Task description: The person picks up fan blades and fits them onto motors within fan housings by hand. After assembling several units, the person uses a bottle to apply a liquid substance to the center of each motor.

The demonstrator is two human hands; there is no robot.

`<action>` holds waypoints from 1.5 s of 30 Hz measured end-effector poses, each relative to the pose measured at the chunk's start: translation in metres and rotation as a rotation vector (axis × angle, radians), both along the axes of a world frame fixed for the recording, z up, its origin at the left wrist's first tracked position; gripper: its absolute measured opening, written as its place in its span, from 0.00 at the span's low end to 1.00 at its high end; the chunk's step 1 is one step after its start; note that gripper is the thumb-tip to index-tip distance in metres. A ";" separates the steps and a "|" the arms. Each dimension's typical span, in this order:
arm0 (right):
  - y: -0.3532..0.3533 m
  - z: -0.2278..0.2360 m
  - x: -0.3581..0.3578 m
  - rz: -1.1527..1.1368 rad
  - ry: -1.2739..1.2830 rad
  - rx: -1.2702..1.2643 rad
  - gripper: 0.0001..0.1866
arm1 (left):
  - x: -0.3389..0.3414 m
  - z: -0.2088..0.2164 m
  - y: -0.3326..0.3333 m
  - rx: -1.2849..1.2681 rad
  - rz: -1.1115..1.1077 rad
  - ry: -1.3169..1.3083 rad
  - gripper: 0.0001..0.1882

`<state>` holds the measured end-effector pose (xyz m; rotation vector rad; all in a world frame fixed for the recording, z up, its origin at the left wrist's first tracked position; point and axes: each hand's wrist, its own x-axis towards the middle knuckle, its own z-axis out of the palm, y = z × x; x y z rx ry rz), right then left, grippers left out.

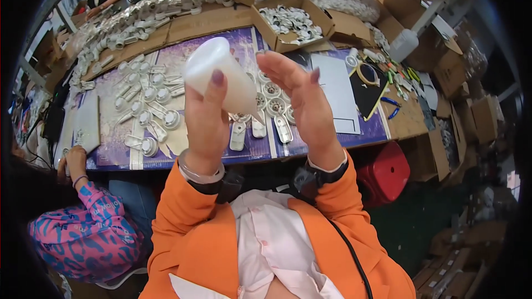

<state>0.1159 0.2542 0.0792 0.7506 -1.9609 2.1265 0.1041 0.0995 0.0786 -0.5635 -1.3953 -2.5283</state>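
My left hand [205, 113] is wrapped round a milky white squeeze bottle [235, 86], its thumb lying along the side. The bottle is tilted, with its wide round base up and away and its narrow tip pointing down to the right. My right hand [309, 99] is held up beside it, fingers stretched out and nothing in them, apart from the bottle. Below both hands, white plastic parts with round open heads [272, 91] lie in rows on the purple table top. More white round-headed parts with handles [148, 94] are spread to the left.
An open cardboard box [296, 44] of small white and dark parts stands beyond my hands. Right of them lie a white sheet [335, 94], a tape roll [368, 74] and blue-handled pliers [392, 107]. A red stool [385, 171] is at lower right. A co-worker's hand [76, 160] rests at left.
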 end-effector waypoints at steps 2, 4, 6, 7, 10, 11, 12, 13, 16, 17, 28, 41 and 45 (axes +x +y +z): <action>0.002 0.000 -0.003 0.004 -0.060 -0.084 0.41 | -0.006 -0.001 0.000 0.104 -0.125 -0.120 0.25; -0.002 0.002 -0.003 0.018 -0.168 -0.020 0.41 | -0.009 -0.008 0.001 0.115 -0.232 -0.179 0.23; -0.001 0.003 -0.002 0.024 -0.219 0.013 0.41 | -0.012 -0.012 0.004 0.120 -0.288 -0.204 0.22; 0.001 0.003 -0.003 0.018 -0.242 0.044 0.41 | -0.014 -0.012 0.005 0.142 -0.310 -0.211 0.21; 0.002 -0.001 -0.005 0.010 -0.283 0.100 0.41 | -0.016 -0.010 0.006 0.180 -0.352 -0.219 0.20; 0.002 -0.002 -0.006 0.022 -0.286 0.070 0.40 | -0.016 -0.009 0.006 0.206 -0.382 -0.220 0.21; 0.002 -0.003 -0.006 0.035 -0.289 0.039 0.40 | -0.015 -0.008 0.006 0.231 -0.413 -0.220 0.22; 0.002 -0.003 -0.005 0.045 -0.294 0.009 0.39 | -0.014 -0.007 0.007 0.257 -0.446 -0.222 0.23; -0.002 -0.003 -0.004 0.043 -0.226 -0.014 0.36 | -0.006 -0.001 0.017 0.248 -0.351 -0.174 0.25; -0.004 -0.004 -0.003 0.043 -0.193 -0.024 0.36 | -0.004 0.001 0.019 0.244 -0.302 -0.151 0.27; 0.016 -0.013 0.021 -0.318 0.030 0.094 0.34 | 0.019 0.010 0.026 -0.009 -0.320 0.103 0.40; 0.071 -0.025 0.007 -0.654 0.065 -0.428 0.37 | 0.019 -0.082 -0.085 -0.054 -0.121 -0.066 0.31; 0.068 -0.026 -0.006 -0.722 0.025 -0.167 0.38 | 0.017 -0.100 -0.094 -0.182 -0.113 -0.049 0.30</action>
